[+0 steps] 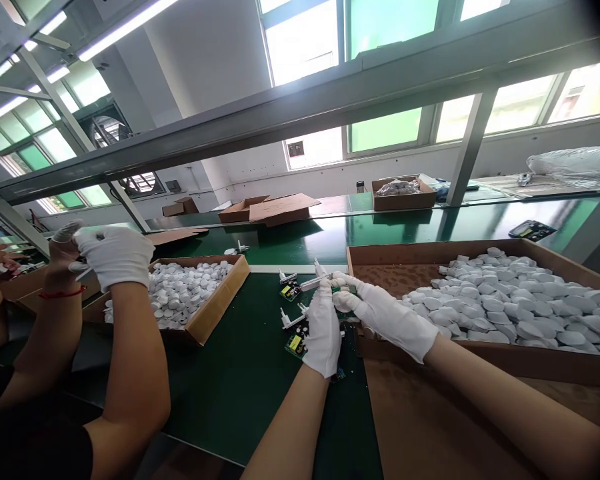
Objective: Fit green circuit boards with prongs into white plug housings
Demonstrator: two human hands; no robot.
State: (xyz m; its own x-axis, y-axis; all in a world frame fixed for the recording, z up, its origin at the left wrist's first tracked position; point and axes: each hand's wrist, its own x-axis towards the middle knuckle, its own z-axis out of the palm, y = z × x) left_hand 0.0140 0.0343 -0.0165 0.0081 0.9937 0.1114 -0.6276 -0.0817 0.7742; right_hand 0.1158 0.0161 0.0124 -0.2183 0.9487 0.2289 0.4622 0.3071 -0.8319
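While the white-gloved left hand (323,333) is pinching a white pronged plastic piece (312,283), the white-gloved right hand (391,315) is bunching alongside, grip unclear, gentle alignment probably mattering most

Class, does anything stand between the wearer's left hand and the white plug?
Nothing visible does: the left hand has the plug at its fingertips. The right hand is close by; its contact is unclear. The boards lie beside, not between.

Held gloved left hand (323,333) close beside gloved right hand (385,310), curled fingers (325,293), reached forward with bare forearms (293,427).
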